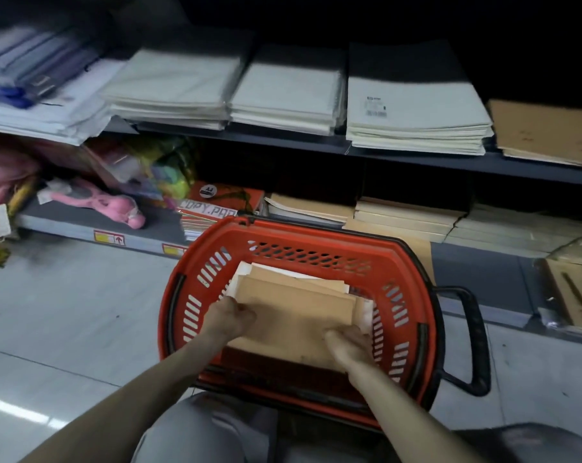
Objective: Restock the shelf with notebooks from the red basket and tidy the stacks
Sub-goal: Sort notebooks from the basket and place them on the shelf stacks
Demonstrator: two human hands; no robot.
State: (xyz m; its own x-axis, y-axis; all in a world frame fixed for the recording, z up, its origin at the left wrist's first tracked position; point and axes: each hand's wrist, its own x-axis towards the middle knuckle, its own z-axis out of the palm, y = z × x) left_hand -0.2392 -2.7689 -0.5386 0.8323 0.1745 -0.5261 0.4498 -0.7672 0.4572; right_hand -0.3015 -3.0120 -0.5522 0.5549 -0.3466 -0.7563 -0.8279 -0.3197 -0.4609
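A red basket (399,262) sits on the floor in front of the low shelf, holding a pile of brown-covered notebooks (293,309). Both my hands are inside it. My left hand (231,317) grips the left edge of the top notebooks, fingers curled under. At the right edge of the same pile my right hand (348,342) holds on, fingers tucked around the side. On the bottom shelf behind the basket lie stacks of brown and cream notebooks (403,215).
The upper shelf (416,157) carries white notebook stacks (413,105) and a brown stack (547,135) at the right. A copy paper box (216,202) and pink toys (112,203) lie left on the bottom shelf. The basket's black handle (473,342) sticks out right. My knees are below.
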